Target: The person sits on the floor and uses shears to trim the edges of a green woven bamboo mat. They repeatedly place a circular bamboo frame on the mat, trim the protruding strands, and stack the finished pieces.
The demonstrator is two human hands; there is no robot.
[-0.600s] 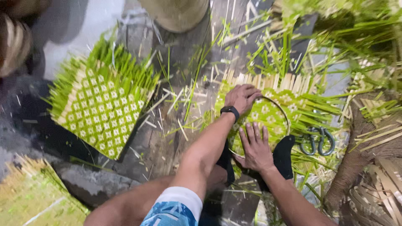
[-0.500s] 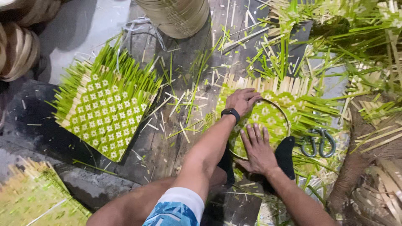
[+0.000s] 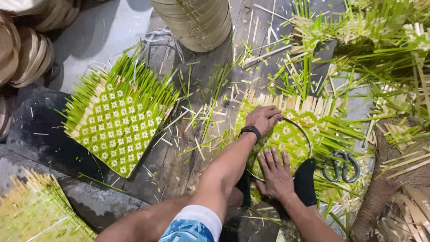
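Left hand (image 3: 263,118) curled over far-left edge of wire hoop (image 3: 307,139), fingers bent together on rim. Right hand (image 3: 276,172) pressed flat, fingers spread, on green woven mat (image 3: 309,123) inside hoop. Scissors (image 3: 340,165) just right. Second woven mat (image 3: 117,125) well left.

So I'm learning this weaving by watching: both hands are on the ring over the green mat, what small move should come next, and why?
Probably press the thin ring flat and centre it on the woven green mat. The left hand grips its upper-left arc and the right hand lies spread on the mat at the lower edge, while loose strip ends splay unevenly all round. The scissors lie untouched beside it.
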